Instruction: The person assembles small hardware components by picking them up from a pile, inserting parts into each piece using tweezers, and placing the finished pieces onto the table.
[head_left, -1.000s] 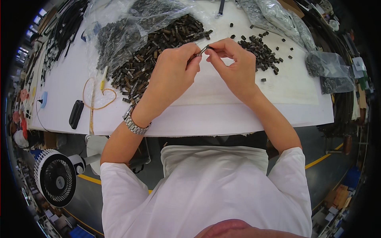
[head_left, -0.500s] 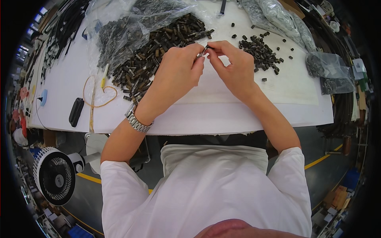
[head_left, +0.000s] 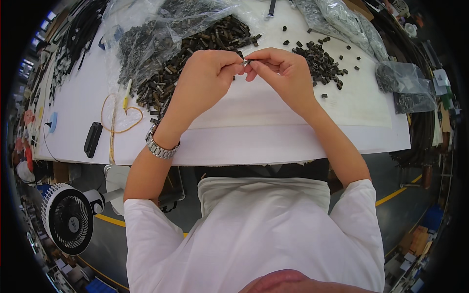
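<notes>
Above the table's middle, my two hands meet fingertip to fingertip at a small dark piece [head_left: 247, 62], too small and too covered to name more closely. My left hand [head_left: 204, 80], with a metal-band watch [head_left: 159, 146] on its wrist, pinches it from one side. From the other side, the thumb and fingers of my right hand [head_left: 286, 73] close on it. Left of the hands spreads a large pile of short dark rectangular pieces [head_left: 156, 88], partly under clear plastic. A smaller heap of short dark ring-like pieces [head_left: 322, 63] lies just beyond my right hand.
A clear plastic sheet [head_left: 171, 19] covers the back left. Clear bags [head_left: 408, 85] of dark parts lie at the right. On the white table [head_left: 288, 141] are a black oblong case [head_left: 93, 139], a yellow cord [head_left: 132, 129] and a yellow-handled tool [head_left: 126, 101]. A fan [head_left: 71, 219] stands lower left.
Both hands have shifted slightly left, my left hand the most. The held piece has turned from slanted to nearly level between the fingertips.
</notes>
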`<state>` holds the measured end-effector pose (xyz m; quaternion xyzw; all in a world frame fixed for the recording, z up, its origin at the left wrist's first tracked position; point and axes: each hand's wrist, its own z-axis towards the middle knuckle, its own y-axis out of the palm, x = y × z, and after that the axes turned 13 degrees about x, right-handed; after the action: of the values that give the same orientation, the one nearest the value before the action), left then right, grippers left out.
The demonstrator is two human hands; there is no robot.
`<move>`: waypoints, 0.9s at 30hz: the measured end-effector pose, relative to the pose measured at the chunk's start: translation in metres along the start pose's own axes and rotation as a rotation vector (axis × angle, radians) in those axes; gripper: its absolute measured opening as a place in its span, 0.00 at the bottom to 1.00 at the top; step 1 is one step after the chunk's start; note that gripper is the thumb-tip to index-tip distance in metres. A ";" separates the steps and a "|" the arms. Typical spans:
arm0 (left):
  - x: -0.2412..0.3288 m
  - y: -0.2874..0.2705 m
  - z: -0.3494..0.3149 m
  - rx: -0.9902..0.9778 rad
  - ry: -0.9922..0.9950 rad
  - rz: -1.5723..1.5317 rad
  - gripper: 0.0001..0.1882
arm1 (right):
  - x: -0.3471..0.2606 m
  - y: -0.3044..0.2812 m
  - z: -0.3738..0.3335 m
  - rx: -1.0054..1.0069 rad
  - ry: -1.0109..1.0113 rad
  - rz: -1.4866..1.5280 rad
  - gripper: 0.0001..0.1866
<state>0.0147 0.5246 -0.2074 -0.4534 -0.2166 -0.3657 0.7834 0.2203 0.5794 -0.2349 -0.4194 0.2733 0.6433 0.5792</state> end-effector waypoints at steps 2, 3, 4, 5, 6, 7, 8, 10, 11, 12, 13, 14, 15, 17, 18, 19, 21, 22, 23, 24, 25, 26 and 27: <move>0.006 -0.012 0.005 -0.089 -0.098 -0.046 0.09 | 0.000 -0.007 0.007 -0.157 0.154 0.174 0.10; 0.008 -0.017 0.007 -0.177 -0.193 -0.093 0.09 | 0.000 -0.010 0.010 -0.157 0.155 0.174 0.10; 0.007 -0.020 0.008 -0.176 -0.195 -0.092 0.09 | -0.001 -0.013 0.013 -0.232 0.216 0.238 0.10; 0.006 -0.022 0.009 -0.209 -0.216 -0.098 0.09 | -0.001 -0.014 0.014 -0.307 0.275 0.301 0.10; 0.006 -0.023 0.010 -0.243 -0.234 -0.104 0.10 | -0.003 -0.014 0.013 -0.307 0.274 0.300 0.10; 0.006 -0.020 0.010 -0.245 -0.227 -0.107 0.10 | -0.004 -0.012 0.011 -0.282 0.242 0.227 0.10; 0.006 -0.015 0.009 -0.193 -0.152 -0.054 0.10 | -0.007 -0.011 0.008 -0.255 0.207 0.151 0.10; 0.007 -0.010 0.004 -0.095 0.008 0.036 0.09 | -0.013 -0.004 0.001 -0.215 0.189 0.089 0.09; 0.009 -0.008 0.005 -0.044 0.107 0.054 0.09 | -0.016 -0.009 0.002 -0.173 0.169 0.016 0.09; 0.010 -0.004 0.004 -0.034 0.117 0.095 0.06 | -0.012 -0.009 0.002 -0.158 0.177 0.016 0.08; 0.010 -0.007 0.001 -0.045 0.084 0.114 0.05 | -0.009 -0.004 0.001 -0.181 0.171 0.038 0.07; 0.009 -0.009 -0.003 -0.044 0.031 0.067 0.05 | -0.013 -0.003 0.000 -0.223 0.078 -0.054 0.06; 0.011 -0.013 -0.004 -0.082 0.005 0.070 0.05 | -0.014 -0.002 0.001 -0.262 0.015 -0.071 0.05; 0.013 -0.017 -0.001 -0.190 -0.101 0.051 0.06 | -0.018 -0.007 -0.001 -0.299 0.214 0.064 0.05; 0.015 -0.018 0.002 -0.195 -0.076 0.040 0.06 | -0.018 -0.011 0.002 -0.278 0.205 0.048 0.05; 0.017 -0.021 0.002 -0.255 -0.158 -0.034 0.07 | -0.014 -0.012 0.003 -0.335 0.301 0.189 0.05; 0.010 -0.024 0.006 -0.355 -0.254 -0.200 0.09 | -0.007 -0.017 0.008 -0.455 0.428 0.405 0.07; 0.009 -0.026 0.008 -0.351 -0.257 -0.194 0.09 | -0.005 -0.019 0.010 -0.461 0.426 0.410 0.07; 0.007 -0.027 0.009 -0.394 -0.316 -0.280 0.09 | -0.003 -0.019 0.011 -0.477 0.461 0.505 0.08; 0.006 -0.029 0.011 -0.434 -0.378 -0.365 0.09 | 0.000 -0.020 0.013 -0.497 0.499 0.603 0.09; 0.006 -0.029 0.013 -0.417 -0.403 -0.347 0.09 | 0.006 -0.020 0.014 -0.488 0.515 0.659 0.09; 0.008 -0.028 0.011 -0.411 -0.437 -0.415 0.10 | 0.011 -0.015 0.012 -0.487 0.539 0.728 0.10; 0.010 -0.026 0.011 -0.401 -0.472 -0.483 0.10 | 0.015 -0.019 0.014 -0.501 0.550 0.790 0.10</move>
<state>0.0007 0.5222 -0.1805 -0.6052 -0.4155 -0.4602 0.4993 0.2359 0.6017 -0.2381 -0.5628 0.3898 0.7242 0.0826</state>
